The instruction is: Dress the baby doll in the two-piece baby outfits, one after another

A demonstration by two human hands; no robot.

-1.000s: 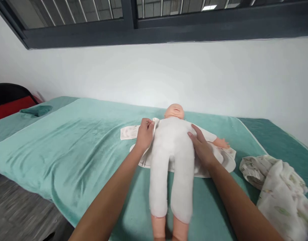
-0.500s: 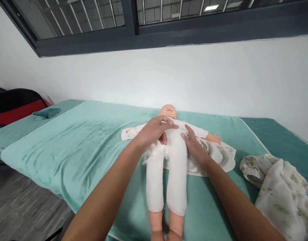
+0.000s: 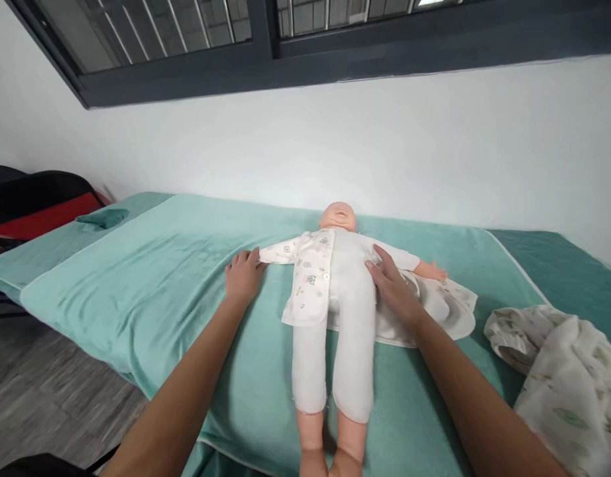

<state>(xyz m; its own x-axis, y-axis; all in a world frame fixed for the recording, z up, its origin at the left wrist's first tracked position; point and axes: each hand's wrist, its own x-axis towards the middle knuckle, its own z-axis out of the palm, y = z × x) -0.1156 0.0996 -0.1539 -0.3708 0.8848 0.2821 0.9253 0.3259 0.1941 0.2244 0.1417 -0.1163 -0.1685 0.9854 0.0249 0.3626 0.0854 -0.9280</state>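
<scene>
A baby doll [image 3: 352, 265] with a white cloth body lies on its back, head toward the wall. One side of a small white printed jacket [image 3: 311, 285] covers the left part of its chest, and that sleeve is on the doll's arm. My left hand [image 3: 243, 277] is closed at the cuff of this sleeve [image 3: 280, 252], fingertips partly hidden. Against the doll's right-hand side in view rests my right hand [image 3: 397, 288], thumb and forefinger apart. The jacket's other half [image 3: 452, 308] lies spread beneath and beside the doll, the arm on that side outside it.
A crumpled white leaf-print cloth [image 3: 564, 377] lies at the right. The doll is on a teal blanket [image 3: 161, 278] over a bed along a white wall. A black and red chair [image 3: 42, 205] stands at far left, and a dark-framed window [image 3: 266, 59] is above.
My left hand has moved left from the doll's chest to the sleeve cuff. The jacket's left side is now laid flat over the chest. My right hand stays at the doll's side.
</scene>
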